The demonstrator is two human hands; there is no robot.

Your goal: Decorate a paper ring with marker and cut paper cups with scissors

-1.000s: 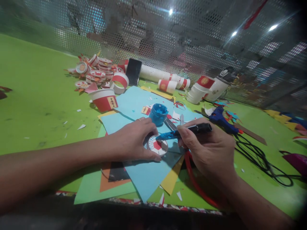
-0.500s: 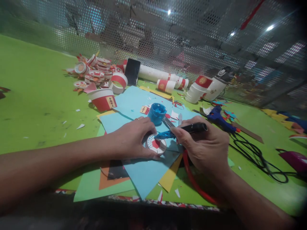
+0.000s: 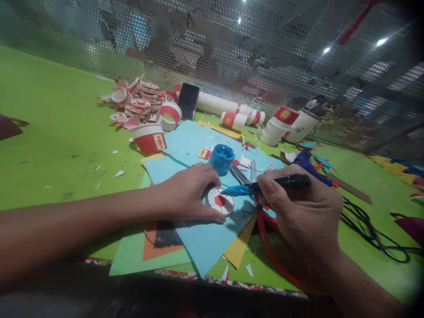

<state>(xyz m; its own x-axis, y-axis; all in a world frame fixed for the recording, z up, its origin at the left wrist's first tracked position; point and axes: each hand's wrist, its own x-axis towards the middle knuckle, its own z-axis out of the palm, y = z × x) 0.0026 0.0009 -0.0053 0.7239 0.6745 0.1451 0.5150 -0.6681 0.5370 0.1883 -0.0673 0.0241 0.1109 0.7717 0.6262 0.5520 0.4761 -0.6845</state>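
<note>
My left hand [image 3: 188, 192] grips the rim of a small round white disc [image 3: 228, 207] between thumb and fingers, above light blue paper [image 3: 198, 243]. The disc has a red centre and blue dots on its left part. My right hand [image 3: 298, 207] is closed round a black pen-like tool [image 3: 291, 181]. Its blue-coated tip [image 3: 236, 191] is at the disc's upper edge; whether it touches is unclear. Just behind the disc stands an open blue pot [image 3: 221, 161]. Scissors with red handles [image 3: 265, 232] lie partly beneath my right hand.
At the back left are stacked discs [image 3: 141, 104], a red-and-white cup [image 3: 149, 139] and a dark phone [image 3: 188, 100]. More cups [image 3: 233, 120] lie behind the paper. On the right are a blue glue gun [image 3: 308, 163], black cable [image 3: 367, 229] and white jug [image 3: 301, 126].
The whole view has shifted, with most things now slightly farther right. My right hand and the tool have moved right relative to the disc. My left hand keeps its hold.
</note>
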